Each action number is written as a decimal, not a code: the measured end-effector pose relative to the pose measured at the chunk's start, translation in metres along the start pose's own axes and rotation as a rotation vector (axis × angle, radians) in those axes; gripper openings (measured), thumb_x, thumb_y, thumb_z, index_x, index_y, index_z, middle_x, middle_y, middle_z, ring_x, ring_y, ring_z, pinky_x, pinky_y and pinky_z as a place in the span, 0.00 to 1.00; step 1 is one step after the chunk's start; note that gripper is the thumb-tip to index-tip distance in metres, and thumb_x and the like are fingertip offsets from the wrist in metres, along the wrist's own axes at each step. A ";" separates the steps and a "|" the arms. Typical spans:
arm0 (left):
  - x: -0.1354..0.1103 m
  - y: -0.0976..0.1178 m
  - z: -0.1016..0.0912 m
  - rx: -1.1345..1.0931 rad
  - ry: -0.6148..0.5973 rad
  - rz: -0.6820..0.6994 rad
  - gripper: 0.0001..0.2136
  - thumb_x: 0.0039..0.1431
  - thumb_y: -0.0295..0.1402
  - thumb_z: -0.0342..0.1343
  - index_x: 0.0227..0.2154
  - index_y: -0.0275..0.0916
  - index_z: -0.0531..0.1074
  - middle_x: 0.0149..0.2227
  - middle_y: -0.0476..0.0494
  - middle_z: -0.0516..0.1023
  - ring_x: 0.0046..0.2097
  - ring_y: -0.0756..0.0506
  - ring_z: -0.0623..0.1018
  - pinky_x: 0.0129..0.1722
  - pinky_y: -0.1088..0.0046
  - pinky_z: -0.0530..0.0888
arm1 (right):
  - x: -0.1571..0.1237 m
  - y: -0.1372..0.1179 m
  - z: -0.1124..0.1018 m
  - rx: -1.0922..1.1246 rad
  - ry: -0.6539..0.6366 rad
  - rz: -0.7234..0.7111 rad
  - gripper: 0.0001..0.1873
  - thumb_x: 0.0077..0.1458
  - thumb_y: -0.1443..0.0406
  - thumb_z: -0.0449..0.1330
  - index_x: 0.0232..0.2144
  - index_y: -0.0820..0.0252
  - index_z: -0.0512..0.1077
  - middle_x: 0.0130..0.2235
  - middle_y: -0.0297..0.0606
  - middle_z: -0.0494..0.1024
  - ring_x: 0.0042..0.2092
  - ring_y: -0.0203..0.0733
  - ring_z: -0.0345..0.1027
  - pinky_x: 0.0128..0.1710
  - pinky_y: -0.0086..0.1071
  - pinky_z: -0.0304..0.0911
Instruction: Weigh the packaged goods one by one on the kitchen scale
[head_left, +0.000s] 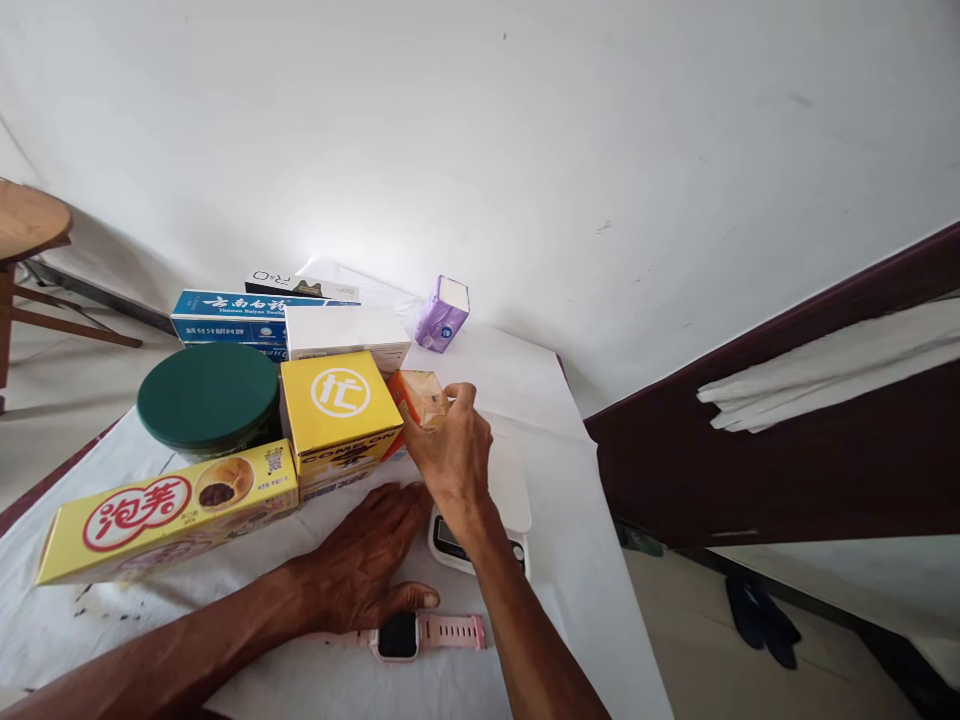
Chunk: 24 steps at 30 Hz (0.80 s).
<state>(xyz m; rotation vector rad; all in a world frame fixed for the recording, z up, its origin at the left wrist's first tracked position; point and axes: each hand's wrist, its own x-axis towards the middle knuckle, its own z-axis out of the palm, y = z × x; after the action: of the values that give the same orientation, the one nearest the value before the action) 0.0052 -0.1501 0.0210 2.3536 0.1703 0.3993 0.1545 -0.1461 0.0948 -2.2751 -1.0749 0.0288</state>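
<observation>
My right hand (454, 450) is closed on a small orange box (421, 396), which stands right beside a yellow box (341, 400) with a round white emblem. Flat on the white tablecloth lies my left hand (367, 560), fingers stretched out and holding nothing. Its thumb is by a smartwatch (397, 637) with a pink strap. A white digital scale (510, 490) is partly hidden beneath my right wrist and forearm. To the left of the yellow box are a dark green round lid (208, 395) on a container and a long yellow puff box (169, 512).
Behind these stand a white box (349, 330), blue toothpaste boxes (229, 315) and a black-and-white box (300, 286). A purple tissue pack (442, 315) sits near the wall (525, 150). A wooden stool (30, 220) is at far left; dark slippers (763, 620) lie on the floor.
</observation>
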 end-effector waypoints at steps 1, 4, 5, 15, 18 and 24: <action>0.001 0.001 -0.001 -0.020 0.009 0.019 0.36 0.67 0.56 0.50 0.70 0.42 0.51 0.66 0.35 0.66 0.65 0.31 0.69 0.68 0.51 0.63 | -0.003 -0.002 0.003 -0.007 -0.015 -0.018 0.21 0.53 0.52 0.61 0.42 0.57 0.61 0.38 0.49 0.80 0.42 0.60 0.77 0.38 0.41 0.65; 0.003 0.000 -0.002 -0.071 -0.008 0.048 0.38 0.68 0.55 0.48 0.72 0.44 0.44 0.66 0.33 0.64 0.64 0.30 0.68 0.67 0.46 0.62 | -0.009 -0.004 0.003 0.010 -0.071 -0.095 0.22 0.54 0.53 0.61 0.45 0.59 0.62 0.43 0.51 0.79 0.44 0.59 0.76 0.39 0.42 0.67; 0.003 -0.002 -0.001 -0.074 -0.016 0.042 0.39 0.68 0.56 0.49 0.73 0.44 0.43 0.67 0.32 0.64 0.65 0.30 0.67 0.67 0.45 0.61 | -0.010 -0.003 0.000 0.024 -0.093 -0.120 0.22 0.54 0.53 0.61 0.46 0.59 0.62 0.44 0.51 0.79 0.45 0.59 0.76 0.40 0.43 0.68; -0.007 -0.011 0.011 -0.043 -0.135 -0.051 0.48 0.68 0.55 0.50 0.72 0.48 0.19 0.76 0.32 0.41 0.73 0.26 0.52 0.69 0.41 0.58 | 0.082 0.028 -0.032 0.241 -0.088 -0.073 0.31 0.54 0.42 0.61 0.47 0.60 0.71 0.49 0.49 0.78 0.49 0.55 0.74 0.51 0.49 0.69; -0.003 -0.013 0.011 -0.056 -0.099 -0.029 0.48 0.67 0.57 0.49 0.73 0.45 0.21 0.75 0.32 0.43 0.73 0.27 0.52 0.70 0.42 0.56 | 0.143 0.032 -0.003 0.147 0.077 0.054 0.44 0.42 0.48 0.71 0.55 0.65 0.65 0.59 0.60 0.70 0.61 0.63 0.65 0.60 0.52 0.61; 0.006 -0.035 0.038 -0.050 -0.091 -0.005 0.38 0.74 0.48 0.40 0.72 0.46 0.19 0.75 0.33 0.45 0.73 0.30 0.55 0.70 0.45 0.57 | 0.217 0.023 0.057 0.147 0.133 0.187 0.50 0.39 0.48 0.71 0.57 0.71 0.60 0.58 0.70 0.68 0.60 0.70 0.64 0.57 0.55 0.61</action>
<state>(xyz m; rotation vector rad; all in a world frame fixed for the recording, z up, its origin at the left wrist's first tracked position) 0.0237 -0.1484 -0.0275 2.3167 0.1216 0.2905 0.3003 0.0257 0.0863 -2.2028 -0.7644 0.0307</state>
